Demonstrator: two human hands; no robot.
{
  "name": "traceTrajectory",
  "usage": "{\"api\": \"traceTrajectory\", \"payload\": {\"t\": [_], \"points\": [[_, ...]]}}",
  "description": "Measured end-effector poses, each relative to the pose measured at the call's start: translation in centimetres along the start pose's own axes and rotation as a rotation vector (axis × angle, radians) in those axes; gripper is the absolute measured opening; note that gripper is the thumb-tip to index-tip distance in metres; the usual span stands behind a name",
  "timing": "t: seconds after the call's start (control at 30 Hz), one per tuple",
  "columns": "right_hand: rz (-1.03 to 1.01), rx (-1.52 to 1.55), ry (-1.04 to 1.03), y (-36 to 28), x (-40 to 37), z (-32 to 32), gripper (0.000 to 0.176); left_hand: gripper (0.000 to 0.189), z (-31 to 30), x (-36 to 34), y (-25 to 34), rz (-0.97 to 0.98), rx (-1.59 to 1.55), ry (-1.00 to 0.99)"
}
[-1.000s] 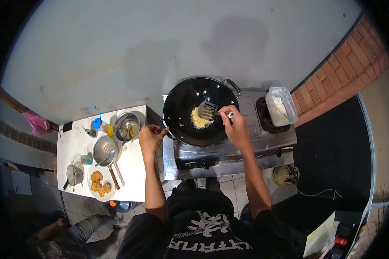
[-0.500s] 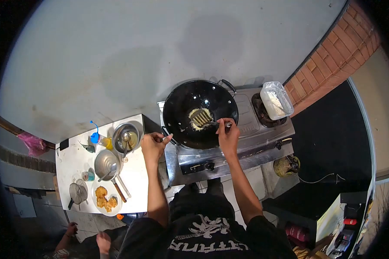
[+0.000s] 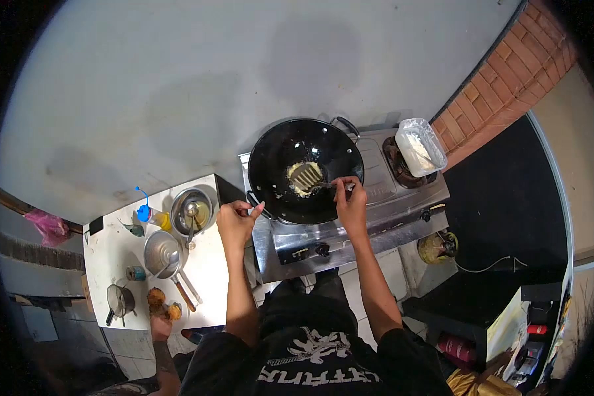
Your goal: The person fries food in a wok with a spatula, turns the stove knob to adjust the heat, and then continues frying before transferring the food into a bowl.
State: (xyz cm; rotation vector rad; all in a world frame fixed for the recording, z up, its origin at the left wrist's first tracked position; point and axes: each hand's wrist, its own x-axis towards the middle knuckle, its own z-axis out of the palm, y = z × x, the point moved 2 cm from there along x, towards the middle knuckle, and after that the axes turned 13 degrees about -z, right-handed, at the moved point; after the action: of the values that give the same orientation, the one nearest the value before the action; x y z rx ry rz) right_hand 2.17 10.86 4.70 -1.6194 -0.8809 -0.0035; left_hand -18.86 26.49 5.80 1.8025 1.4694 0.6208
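Note:
A black wok (image 3: 280,155) sits on the left burner of a steel stove (image 3: 350,228). A yellow egg patty (image 3: 296,189) lies in the wok's middle. My right hand (image 3: 351,201) grips the handle of a slotted metal spatula (image 3: 308,177), whose blade rests on the patty. My left hand (image 3: 236,221) is closed around the wok's near handle at the left rim.
A clear tub of white food (image 3: 420,145) sits on the right burner. The white side table (image 3: 122,247) holds a blue-capped bottle (image 3: 145,213), steel bowls with spoons (image 3: 191,208), a strainer (image 3: 119,300) and fried pieces (image 3: 157,298). Another person's hand (image 3: 160,325) reaches there. A brick wall (image 3: 508,86) stands right.
The view has shifted slightly. The spatula blade stays on the patty. Another person's hand has come up from below to the plate of fried pieces on the side table.

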Motion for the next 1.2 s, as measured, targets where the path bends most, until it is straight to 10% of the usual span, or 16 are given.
{"api": "traceTrajectory", "payload": {"t": [0.53,1.2], "points": [[-0.234,0.020,-0.006,-1.7,1.1,-0.5,0.008,0.041,0.1,1.2,-0.7,0.039,0.033,-0.057],[0.022,0.063,0.172,0.0,-1.0,0.3,0.014,0.044,-1.3,2.0,1.4,0.047,0.170,-0.260]]}}
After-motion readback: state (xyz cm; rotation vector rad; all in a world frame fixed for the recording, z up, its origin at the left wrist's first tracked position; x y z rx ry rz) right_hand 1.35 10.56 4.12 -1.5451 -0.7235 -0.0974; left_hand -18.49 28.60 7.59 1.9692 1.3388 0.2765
